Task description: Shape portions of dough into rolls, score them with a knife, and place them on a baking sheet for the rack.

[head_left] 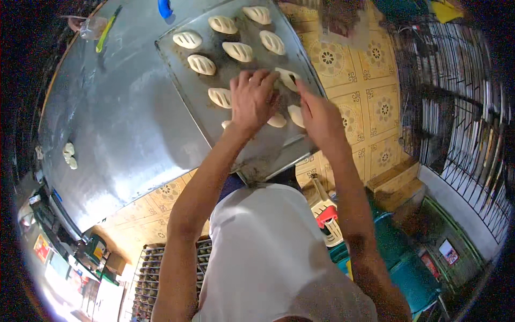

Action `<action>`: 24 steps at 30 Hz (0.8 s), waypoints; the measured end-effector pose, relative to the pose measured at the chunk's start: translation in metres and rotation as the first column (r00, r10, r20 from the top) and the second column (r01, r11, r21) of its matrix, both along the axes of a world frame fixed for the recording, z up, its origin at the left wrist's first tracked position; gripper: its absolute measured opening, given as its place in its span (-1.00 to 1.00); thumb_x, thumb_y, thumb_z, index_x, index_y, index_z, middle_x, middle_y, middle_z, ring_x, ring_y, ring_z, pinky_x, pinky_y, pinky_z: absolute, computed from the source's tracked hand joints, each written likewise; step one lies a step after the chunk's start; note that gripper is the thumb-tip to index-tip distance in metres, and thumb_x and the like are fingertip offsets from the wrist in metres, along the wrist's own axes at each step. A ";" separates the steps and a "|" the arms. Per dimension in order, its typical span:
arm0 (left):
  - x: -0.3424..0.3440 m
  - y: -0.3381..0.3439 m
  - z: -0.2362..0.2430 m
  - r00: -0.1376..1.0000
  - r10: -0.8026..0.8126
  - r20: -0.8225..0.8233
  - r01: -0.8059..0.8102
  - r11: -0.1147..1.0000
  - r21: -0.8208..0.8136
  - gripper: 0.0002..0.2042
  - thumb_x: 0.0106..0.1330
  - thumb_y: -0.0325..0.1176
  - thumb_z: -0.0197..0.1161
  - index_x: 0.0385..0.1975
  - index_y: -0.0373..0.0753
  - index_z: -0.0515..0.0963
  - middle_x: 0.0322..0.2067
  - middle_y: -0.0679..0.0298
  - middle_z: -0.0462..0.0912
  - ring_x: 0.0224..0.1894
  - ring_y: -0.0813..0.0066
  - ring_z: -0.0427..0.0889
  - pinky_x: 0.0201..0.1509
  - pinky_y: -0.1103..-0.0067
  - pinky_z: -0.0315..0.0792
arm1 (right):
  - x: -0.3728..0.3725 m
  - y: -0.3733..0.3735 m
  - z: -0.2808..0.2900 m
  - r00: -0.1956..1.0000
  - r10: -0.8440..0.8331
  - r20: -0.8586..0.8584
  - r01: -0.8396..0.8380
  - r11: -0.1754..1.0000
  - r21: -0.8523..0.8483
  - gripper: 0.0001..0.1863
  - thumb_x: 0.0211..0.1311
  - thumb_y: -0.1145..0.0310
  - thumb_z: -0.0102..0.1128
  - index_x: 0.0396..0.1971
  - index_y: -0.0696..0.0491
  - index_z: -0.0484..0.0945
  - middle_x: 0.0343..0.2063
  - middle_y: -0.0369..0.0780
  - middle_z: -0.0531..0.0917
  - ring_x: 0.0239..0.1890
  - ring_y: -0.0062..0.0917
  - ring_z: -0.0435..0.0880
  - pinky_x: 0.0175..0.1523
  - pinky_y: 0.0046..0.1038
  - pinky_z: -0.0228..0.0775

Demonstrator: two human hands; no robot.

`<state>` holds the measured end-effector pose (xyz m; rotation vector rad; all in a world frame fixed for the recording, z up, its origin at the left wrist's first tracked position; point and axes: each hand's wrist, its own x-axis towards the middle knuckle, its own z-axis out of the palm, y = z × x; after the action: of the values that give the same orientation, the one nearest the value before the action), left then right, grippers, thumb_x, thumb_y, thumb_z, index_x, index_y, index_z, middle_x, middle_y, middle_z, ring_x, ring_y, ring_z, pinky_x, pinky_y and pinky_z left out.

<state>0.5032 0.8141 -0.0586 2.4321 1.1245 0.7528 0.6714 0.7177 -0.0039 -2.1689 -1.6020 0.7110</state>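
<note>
View from above of a grey, flat, rectangular metal baking tray [185,80] lying on a grey sheet-metal worktop [118,129], its near corner jutting over the worktop's edge above a yellow patterned tile floor [370,80]. The tray carries pale, oval, slashed pieces of raw dough set in rows, among them one at the far left [188,39] and one in the middle [238,51]; the far pieces lie apart from one another. The left hand [252,96] lies palm down over the tray with fingers spread and slightly curled, covering the dough beneath it, so what its grip encloses cannot be told; a slashed piece [220,97] lies just beside it. The right hand [319,115] reaches in from the tray's right edge, its fingertips pressed together on a small dark blade-like object, too small to identify, at an oval dough piece [287,78]. Two more pieces [295,115] show between the hands. Well apart, near the worktop's left edge, sit a few small lumps of dough [70,155]; a blue object [164,8] lies at the far edge.
</note>
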 end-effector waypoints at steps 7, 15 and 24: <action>0.023 0.011 -0.004 0.982 -0.051 -0.181 0.033 0.995 -0.098 -0.60 0.15 -0.18 0.46 0.00 -0.08 0.67 -0.09 0.36 0.67 0.02 0.20 0.56 0.08 0.22 0.34 | 0.014 -0.024 0.019 0.999 0.053 0.007 -0.049 0.968 -0.245 -0.53 0.48 0.39 0.13 0.35 -0.03 0.53 -0.21 0.11 0.71 -0.15 0.06 0.70 -0.05 -0.03 0.53; 0.037 0.001 -0.006 0.991 -0.030 -0.133 0.020 0.997 -0.078 -0.62 0.17 -0.16 0.46 0.00 -0.02 0.68 -0.09 0.34 0.66 0.01 0.20 0.56 0.07 0.22 0.35 | 0.021 -0.008 0.003 1.000 0.028 0.011 -0.027 0.996 -0.084 -0.53 0.47 0.40 0.13 0.35 -0.02 0.53 -0.22 0.13 0.70 -0.16 0.07 0.70 -0.08 -0.05 0.54; 0.048 -0.003 0.002 0.989 -0.054 -0.140 0.041 0.995 -0.093 -0.62 0.17 -0.13 0.46 -0.01 -0.04 0.69 -0.08 0.31 0.65 -0.04 0.17 0.54 0.03 0.22 0.36 | 0.024 -0.004 0.003 1.000 0.007 0.026 -0.006 0.999 -0.050 -0.54 0.48 0.38 0.13 0.34 0.02 0.53 -0.18 0.16 0.71 -0.12 0.07 0.72 -0.03 -0.05 0.58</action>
<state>0.5515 0.8115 -0.0566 2.4592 1.1225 0.5086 0.6952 0.7141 -0.0013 -2.2181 -1.6217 0.7346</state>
